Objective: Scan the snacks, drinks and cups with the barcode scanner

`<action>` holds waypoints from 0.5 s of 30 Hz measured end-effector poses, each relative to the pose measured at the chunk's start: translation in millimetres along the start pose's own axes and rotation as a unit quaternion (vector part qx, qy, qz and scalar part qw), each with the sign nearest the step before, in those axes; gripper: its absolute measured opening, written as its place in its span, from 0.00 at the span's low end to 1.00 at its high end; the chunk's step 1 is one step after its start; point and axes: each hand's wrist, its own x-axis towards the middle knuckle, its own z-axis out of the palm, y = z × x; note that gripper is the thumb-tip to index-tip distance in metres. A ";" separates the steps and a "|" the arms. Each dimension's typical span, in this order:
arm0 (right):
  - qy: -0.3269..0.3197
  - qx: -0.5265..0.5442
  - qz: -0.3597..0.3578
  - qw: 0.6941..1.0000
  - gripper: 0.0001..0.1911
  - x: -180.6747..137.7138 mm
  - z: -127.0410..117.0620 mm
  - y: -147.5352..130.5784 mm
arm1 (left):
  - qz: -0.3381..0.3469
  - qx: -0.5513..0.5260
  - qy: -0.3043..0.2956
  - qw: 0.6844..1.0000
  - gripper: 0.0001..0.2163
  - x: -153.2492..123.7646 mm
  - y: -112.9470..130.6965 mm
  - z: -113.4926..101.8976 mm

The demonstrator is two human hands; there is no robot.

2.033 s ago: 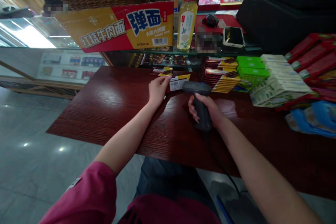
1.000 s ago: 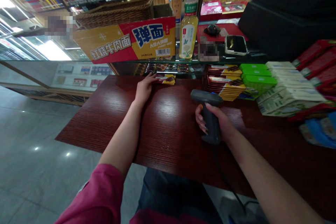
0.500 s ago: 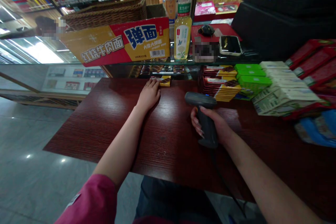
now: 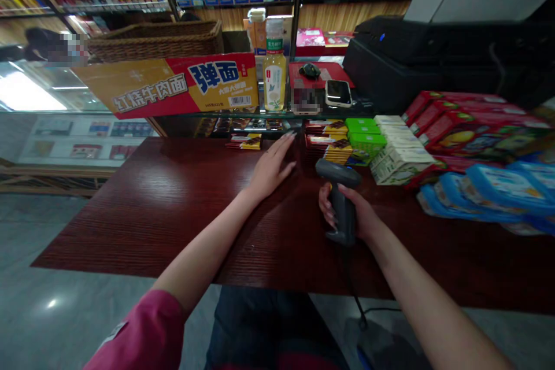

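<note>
My left hand (image 4: pixel 272 167) is open above the dark wooden counter (image 4: pixel 173 219), its fingers stretched toward a stack of chocolate bars (image 4: pixel 332 147) in red and yellow wrappers. It holds nothing. A smaller pile of the same chocolate bars (image 4: pixel 245 141) lies left of it, by the counter's back edge. My right hand (image 4: pixel 353 205) is wrapped round the handle of a dark grey barcode scanner (image 4: pixel 342 208). The scanner is upright, its head just in front of the chocolate stack, and its cable (image 4: pixel 358 300) hangs down over the counter's front edge.
Right of the chocolate stand green packs (image 4: pixel 364 139), pale cartons (image 4: pixel 401 156), red boxes (image 4: pixel 463 127) and blue-lidded packs (image 4: pixel 485 188). On the glass shelf behind are a noodle carton (image 4: pixel 182 89), a wicker basket (image 4: pixel 156 40), a drink bottle (image 4: pixel 274 75) and a phone (image 4: pixel 338 93).
My left hand has left the small chocolate pile and moved right toward the larger stack, fingers now spread. My right hand still grips the scanner. The view has turned to the right.
</note>
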 end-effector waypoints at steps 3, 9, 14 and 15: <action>0.019 0.000 -0.022 1.000 0.20 -19.3 -11.6 -5.0 | -0.008 -0.047 0.056 0.997 0.28 22.5 15.2 32.8; 0.042 -0.001 -0.065 0.997 0.21 -22.5 -11.5 -10.2 | -0.009 -0.069 0.130 0.989 0.12 28.3 26.2 47.6; 0.006 0.014 -0.051 0.999 0.22 -28.8 -9.4 -14.6 | -0.146 -0.135 0.210 0.957 0.11 0.5 41.6 9.3; -0.004 0.024 -0.052 0.998 0.22 -30.9 -9.2 -15.2 | -0.189 -0.145 0.222 0.946 0.13 -5.9 40.2 1.2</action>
